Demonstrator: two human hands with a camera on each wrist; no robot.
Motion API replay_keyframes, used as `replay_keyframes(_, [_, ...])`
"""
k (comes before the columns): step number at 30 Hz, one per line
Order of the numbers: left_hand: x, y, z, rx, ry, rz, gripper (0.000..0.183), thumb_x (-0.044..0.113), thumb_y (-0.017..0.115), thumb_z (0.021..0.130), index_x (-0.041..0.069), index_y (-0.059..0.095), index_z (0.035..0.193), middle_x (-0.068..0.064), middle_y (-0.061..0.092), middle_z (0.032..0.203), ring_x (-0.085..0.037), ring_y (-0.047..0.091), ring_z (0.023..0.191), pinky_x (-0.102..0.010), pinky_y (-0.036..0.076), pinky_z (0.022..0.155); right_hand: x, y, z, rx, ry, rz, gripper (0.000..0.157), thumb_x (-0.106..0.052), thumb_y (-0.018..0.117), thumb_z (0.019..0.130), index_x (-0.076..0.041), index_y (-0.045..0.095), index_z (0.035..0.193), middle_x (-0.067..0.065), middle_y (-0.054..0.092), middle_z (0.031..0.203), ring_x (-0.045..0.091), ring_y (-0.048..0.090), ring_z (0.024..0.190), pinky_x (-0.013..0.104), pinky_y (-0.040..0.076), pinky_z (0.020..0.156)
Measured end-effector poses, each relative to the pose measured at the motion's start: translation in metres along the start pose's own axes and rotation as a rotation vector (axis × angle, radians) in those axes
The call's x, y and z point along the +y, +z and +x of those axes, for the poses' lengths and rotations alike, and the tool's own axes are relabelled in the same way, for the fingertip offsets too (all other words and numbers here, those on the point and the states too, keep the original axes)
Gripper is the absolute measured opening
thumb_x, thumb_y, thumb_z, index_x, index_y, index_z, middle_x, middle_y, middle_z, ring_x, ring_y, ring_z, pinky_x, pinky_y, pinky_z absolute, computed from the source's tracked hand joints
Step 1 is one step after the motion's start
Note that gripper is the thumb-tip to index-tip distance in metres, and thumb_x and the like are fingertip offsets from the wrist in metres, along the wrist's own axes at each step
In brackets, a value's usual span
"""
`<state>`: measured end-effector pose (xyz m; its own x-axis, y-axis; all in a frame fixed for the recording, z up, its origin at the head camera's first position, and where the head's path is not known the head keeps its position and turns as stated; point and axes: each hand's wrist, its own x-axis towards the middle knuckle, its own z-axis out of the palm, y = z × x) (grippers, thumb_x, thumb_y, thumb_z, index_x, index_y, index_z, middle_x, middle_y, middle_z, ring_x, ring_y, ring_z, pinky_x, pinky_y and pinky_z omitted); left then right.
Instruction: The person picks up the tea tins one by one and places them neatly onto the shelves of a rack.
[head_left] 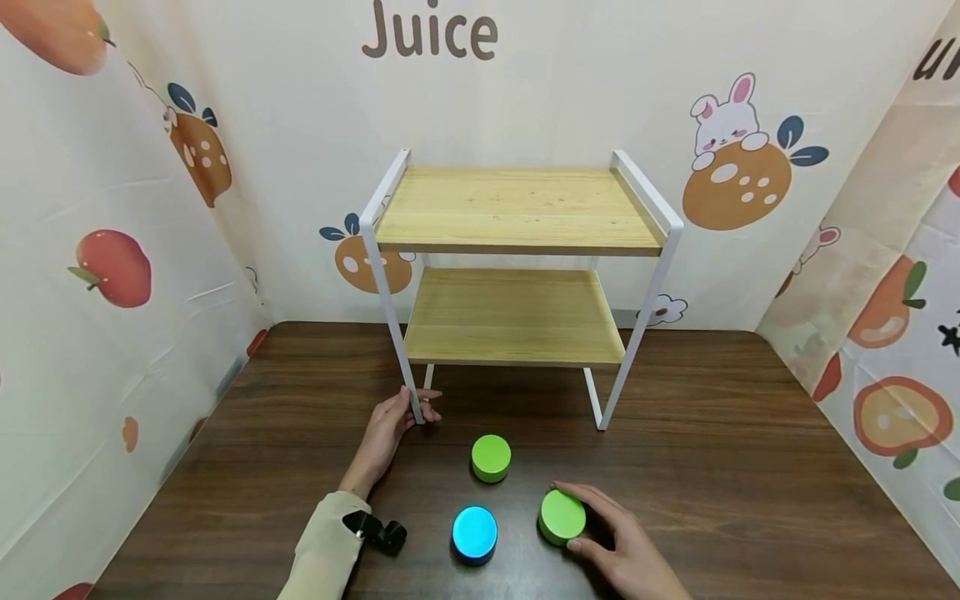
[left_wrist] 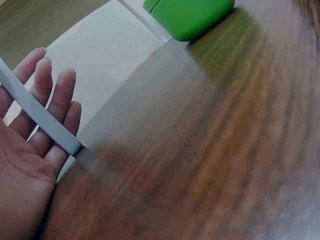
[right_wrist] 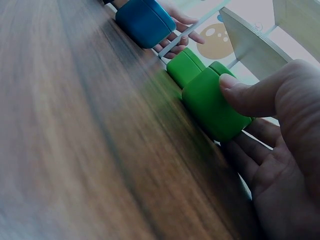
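Note:
A small two-tier shelf rack (head_left: 517, 317) with wooden boards and white metal legs stands on the table. My left hand (head_left: 393, 421) holds its front left leg (left_wrist: 42, 115) low down, fingers reaching behind the leg; the thumb is outside the left wrist view. My right hand (head_left: 626, 542) grips a green round lidded container (head_left: 562, 517), thumb on the near side and fingers around the far side. That container appears to stand on the table. Another green round container (head_left: 491, 458) is nearer the rack, and a blue one (head_left: 474, 533) stands between the hands.
Brown wooden tabletop (head_left: 750, 450) extends around the rack. A printed cloth backdrop (head_left: 525, 83) rises behind it and on both sides. A black strap device (head_left: 375, 532) is worn on the left wrist.

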<state>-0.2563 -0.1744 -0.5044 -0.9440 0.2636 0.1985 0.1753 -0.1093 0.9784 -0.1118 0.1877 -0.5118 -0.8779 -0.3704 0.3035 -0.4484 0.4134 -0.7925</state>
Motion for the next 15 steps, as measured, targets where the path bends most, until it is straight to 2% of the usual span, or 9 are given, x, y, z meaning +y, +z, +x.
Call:
replay_keyframes(2, [0.0000,0.0001,-0.0002,0.000,0.001,-0.003,0.069,0.039,0.029,0.118,-0.019,0.063,0.103,-0.024,0.071,0.112,-0.022,0.073,0.101,-0.026,0.053,0.097,-0.0003,-0.0005,-0.0004,-0.005,0.015,0.002,0.059,-0.023,0.079,0.094,-0.018,0.059,0.149,-0.001,0.067,0.141,-0.004,0.058,0.130,0.009,0.037,0.106])
replay_keyframes(9, [0.0009,0.0007,-0.0004,0.000,0.000,0.009,0.064,0.039,0.029,0.118,-0.005,0.070,0.098,-0.020,0.073,0.107,-0.027,0.073,0.102,-0.027,0.053,0.098,0.0006,-0.0006,-0.0005,-0.011,0.006,0.018,0.060,-0.024,0.079,0.094,-0.016,0.058,0.150,0.001,0.067,0.142,-0.005,0.057,0.130,0.009,0.037,0.106])
replay_keyframes(12, [0.0015,0.0008,-0.0005,0.003,-0.001,0.013,0.064,0.040,0.029,0.117,-0.005,0.070,0.098,-0.021,0.072,0.110,-0.028,0.073,0.103,-0.026,0.053,0.098,0.0011,-0.0006,-0.0001,-0.012,-0.001,0.029,0.060,-0.023,0.079,0.094,-0.016,0.058,0.150,0.002,0.067,0.143,-0.005,0.057,0.131,0.008,0.037,0.107])
replay_keyframes(15, [0.0015,0.0004,-0.0002,0.000,0.002,0.014,0.066,0.039,0.029,0.118,-0.010,0.069,0.102,-0.022,0.072,0.109,-0.029,0.073,0.103,-0.026,0.053,0.098,0.0005,-0.0012,0.0000,-0.016,0.003,0.031,0.061,-0.023,0.079,0.094,-0.015,0.057,0.150,0.002,0.066,0.143,-0.005,0.056,0.132,0.008,0.036,0.107])
